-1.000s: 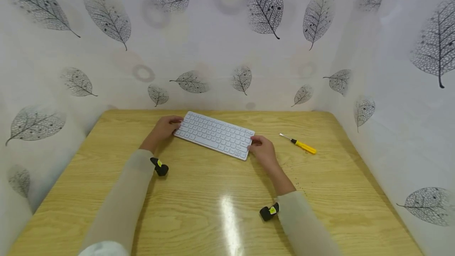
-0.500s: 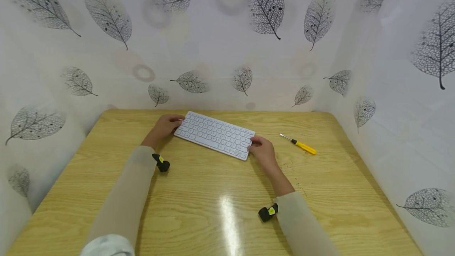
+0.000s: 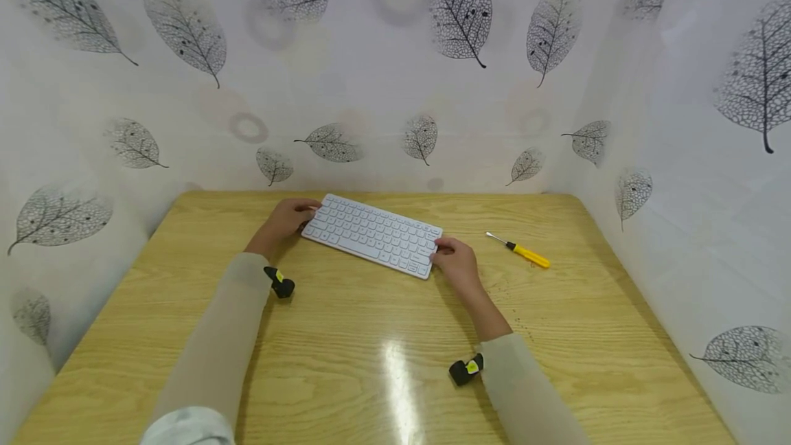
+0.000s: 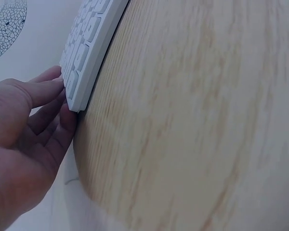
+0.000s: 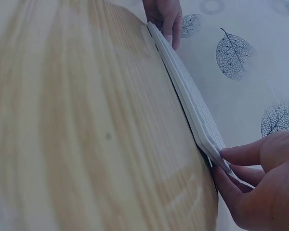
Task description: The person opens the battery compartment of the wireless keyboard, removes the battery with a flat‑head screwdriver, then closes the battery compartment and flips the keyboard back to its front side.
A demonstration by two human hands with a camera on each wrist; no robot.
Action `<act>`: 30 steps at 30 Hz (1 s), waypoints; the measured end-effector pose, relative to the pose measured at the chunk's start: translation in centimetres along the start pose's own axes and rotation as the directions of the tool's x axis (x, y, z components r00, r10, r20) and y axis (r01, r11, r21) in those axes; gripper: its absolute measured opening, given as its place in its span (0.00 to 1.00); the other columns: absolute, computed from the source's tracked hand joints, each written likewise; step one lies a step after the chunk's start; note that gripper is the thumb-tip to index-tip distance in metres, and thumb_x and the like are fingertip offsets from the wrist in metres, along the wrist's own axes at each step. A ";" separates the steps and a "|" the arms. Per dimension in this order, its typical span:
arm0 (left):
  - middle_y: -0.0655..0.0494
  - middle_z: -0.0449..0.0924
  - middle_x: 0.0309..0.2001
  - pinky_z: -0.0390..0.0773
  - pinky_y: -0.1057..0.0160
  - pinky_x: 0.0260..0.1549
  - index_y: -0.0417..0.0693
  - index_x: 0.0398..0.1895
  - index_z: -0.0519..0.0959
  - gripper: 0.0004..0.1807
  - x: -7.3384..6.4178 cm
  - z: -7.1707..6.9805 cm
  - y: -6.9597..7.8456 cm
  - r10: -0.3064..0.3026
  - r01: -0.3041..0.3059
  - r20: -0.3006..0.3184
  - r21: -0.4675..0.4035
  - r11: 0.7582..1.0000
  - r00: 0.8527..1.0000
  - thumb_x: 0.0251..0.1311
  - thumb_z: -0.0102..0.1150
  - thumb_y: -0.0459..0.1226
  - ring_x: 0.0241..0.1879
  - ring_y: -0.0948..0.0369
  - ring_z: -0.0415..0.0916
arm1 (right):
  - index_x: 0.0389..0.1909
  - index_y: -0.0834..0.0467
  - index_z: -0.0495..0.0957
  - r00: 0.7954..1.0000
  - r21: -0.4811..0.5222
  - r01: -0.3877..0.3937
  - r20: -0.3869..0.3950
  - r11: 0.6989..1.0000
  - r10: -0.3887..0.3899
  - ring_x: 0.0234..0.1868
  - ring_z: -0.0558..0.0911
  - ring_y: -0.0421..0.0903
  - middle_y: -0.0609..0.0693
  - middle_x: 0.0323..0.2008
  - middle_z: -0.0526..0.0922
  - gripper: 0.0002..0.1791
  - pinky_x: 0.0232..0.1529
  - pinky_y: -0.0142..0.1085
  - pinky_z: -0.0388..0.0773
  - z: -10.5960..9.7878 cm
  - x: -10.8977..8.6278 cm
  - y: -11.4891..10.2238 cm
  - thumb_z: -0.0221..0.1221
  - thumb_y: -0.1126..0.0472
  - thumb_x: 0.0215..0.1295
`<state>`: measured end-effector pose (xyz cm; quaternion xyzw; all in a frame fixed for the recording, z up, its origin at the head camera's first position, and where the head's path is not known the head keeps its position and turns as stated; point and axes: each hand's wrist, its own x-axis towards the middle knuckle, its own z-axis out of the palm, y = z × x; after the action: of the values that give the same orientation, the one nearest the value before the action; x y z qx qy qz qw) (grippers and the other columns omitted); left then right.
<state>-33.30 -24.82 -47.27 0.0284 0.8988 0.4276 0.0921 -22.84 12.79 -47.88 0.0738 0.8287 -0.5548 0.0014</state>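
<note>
A white compact keyboard [image 3: 373, 235] lies slanted near the far side of the wooden table, its right end closer to me. My left hand [image 3: 285, 221] holds its left end, thumb at the key side and other fingers around the edge, as the left wrist view shows up close. At the opposite end, my right hand [image 3: 459, 262] pinches the short edge. In the right wrist view, the thumb of that hand [image 5: 265, 178] is on the key side and fingers reach under the corner.
To the right of the keyboard lies a screwdriver [image 3: 522, 251] with a yellow handle, its tip towards the back left. Leaf-printed white curtains [image 3: 371, 88] enclose the table [image 3: 346, 362] at the back and sides. Small dark specks mark the wood near my right wrist.
My left hand and forearm have shifted very slightly to the right and away from me. The keyboard, the right hand and the screwdriver stay in place.
</note>
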 end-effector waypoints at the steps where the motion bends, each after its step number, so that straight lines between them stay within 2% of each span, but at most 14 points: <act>1: 0.42 0.75 0.65 0.74 0.58 0.50 0.44 0.65 0.76 0.19 -0.1 0.0 0.1 -0.002 0.002 0.004 0.001 1.000 1.000 0.75 0.49 0.34 0.53 0.52 0.74 | 0.54 0.65 0.81 1.000 0.001 -0.003 0.001 1.000 0.003 0.44 0.81 0.48 0.59 0.44 0.84 0.20 0.40 0.29 0.76 0.0 0.0 -0.1 0.65 0.70 0.60; 11: 0.39 0.79 0.57 0.79 0.63 0.40 0.42 0.64 0.76 0.19 -2.2 -0.2 0.7 -0.011 0.010 0.024 0.047 0.999 1.000 0.74 0.48 0.33 0.43 0.55 0.78 | 0.58 0.65 0.80 0.999 0.001 -0.013 0.042 1.000 0.013 0.49 0.81 0.51 0.61 0.49 0.84 0.21 0.45 0.31 0.79 -0.7 0.0 -0.1 0.63 0.70 0.63; 18: 0.37 0.81 0.53 0.81 0.65 0.36 0.37 0.63 0.76 0.18 -3.6 0.1 0.4 0.012 -0.012 0.030 -0.020 1.000 0.999 0.73 0.50 0.31 0.37 0.59 0.80 | 0.60 0.64 0.79 0.996 -0.008 -0.009 0.085 1.000 0.009 0.53 0.80 0.52 0.61 0.53 0.82 0.21 0.51 0.36 0.79 -1.3 0.2 0.2 0.62 0.70 0.65; 22: 0.37 0.81 0.51 0.81 0.66 0.34 0.36 0.62 0.77 0.17 -4.6 0.3 0.2 0.027 -0.026 0.028 -0.025 0.999 0.999 0.72 0.51 0.30 0.33 0.61 0.79 | 0.60 0.63 0.79 0.994 -0.037 -0.006 0.108 0.999 0.010 0.55 0.80 0.52 0.61 0.54 0.83 0.21 0.55 0.40 0.78 -1.9 0.4 0.3 0.61 0.69 0.66; 30: 0.40 0.81 0.46 0.81 0.66 0.33 0.36 0.61 0.76 0.17 -7.0 1.1 0.3 0.001 0.002 0.025 -0.100 0.995 1.000 0.73 0.52 0.32 0.33 0.61 0.78 | 0.63 0.62 0.77 0.988 -0.090 -0.008 0.155 0.996 0.022 0.58 0.79 0.53 0.60 0.57 0.81 0.22 0.59 0.44 0.76 -2.9 0.5 0.3 0.60 0.67 0.68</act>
<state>-26.24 -24.68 -46.77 0.0288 0.8751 0.4716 0.1045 -23.07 15.59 -47.10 0.0363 0.8493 -0.5214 0.0737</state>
